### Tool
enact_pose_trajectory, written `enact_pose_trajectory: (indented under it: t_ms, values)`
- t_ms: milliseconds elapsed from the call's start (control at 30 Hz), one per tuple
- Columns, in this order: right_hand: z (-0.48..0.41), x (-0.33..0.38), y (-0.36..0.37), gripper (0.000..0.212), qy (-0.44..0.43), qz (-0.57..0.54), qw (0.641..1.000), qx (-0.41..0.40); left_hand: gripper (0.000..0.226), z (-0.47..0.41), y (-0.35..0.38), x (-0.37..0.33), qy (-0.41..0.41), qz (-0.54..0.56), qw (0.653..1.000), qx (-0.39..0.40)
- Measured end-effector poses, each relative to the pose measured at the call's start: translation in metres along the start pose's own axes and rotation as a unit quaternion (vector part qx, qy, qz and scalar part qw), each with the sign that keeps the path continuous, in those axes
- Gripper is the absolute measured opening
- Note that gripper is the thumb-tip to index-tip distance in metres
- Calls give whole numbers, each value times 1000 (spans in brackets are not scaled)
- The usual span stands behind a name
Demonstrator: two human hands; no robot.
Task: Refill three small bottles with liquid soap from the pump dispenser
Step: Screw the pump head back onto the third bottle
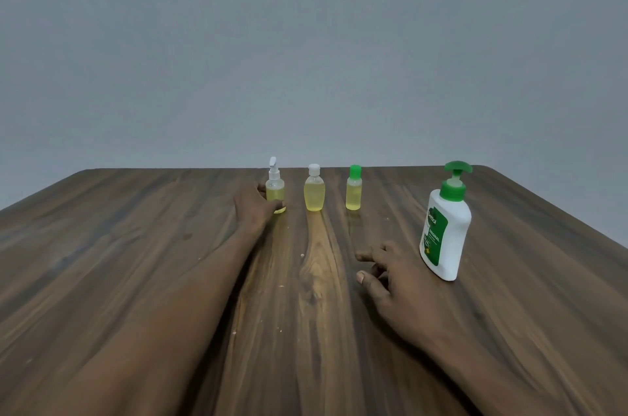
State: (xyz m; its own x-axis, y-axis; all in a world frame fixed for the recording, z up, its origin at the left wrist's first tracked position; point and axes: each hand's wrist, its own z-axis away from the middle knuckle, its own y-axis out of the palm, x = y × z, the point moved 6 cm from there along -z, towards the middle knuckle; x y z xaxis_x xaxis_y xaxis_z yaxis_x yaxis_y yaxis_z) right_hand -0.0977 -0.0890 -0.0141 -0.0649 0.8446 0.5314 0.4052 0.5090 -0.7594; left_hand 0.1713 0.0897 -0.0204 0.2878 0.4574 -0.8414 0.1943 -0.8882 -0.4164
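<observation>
1. Nearest us, the right hand (390,283) rests on the dark wood-grain table (136,262), fingers loosely spread, holding nothing.
2. Just beside it, toward the right edge, stands the white plastic pump dispenser with a green pump head (445,228), upright.
3. Further out, the left hand (253,208) reaches along the table, thumb and fingers wrapped around the base of the small clear bottle with a white pump top (275,191).
4. Near the far edge, in a row: that bottle, then the rounded clear bottle with a white cap (314,191), then the slim clear bottle with a green cap (353,191), all upright, all holding yellow liquid.
</observation>
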Motion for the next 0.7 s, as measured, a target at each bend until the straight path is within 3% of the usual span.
enact_pose_trajectory:
  t_ms: [167, 367, 533, 633, 700]
  values:
    - [-1, 2, -1, 33, -4, 5, 1000, -2, 36, 1, -1, -3, 0, -10, 1000, 8]
    - [-1, 1, 0, 33, -8, 13, 1000, -6, 60, 12, -2, -3, -5, -16, 999, 28]
    - [-4, -4, -2, 35, 1, 5, 1000, -13, 43, 29, -28, -18, 2, -69, 998, 14]
    - [0, -2, -13, 40, 25, -21, 998, -44, 54, 60, -54, -42, 14, -49, 999, -4]
    - [5, -2, -30, 31, 43, -37, 993, -104, 21, 89, -67, -59, 41, -45, 998, 5]
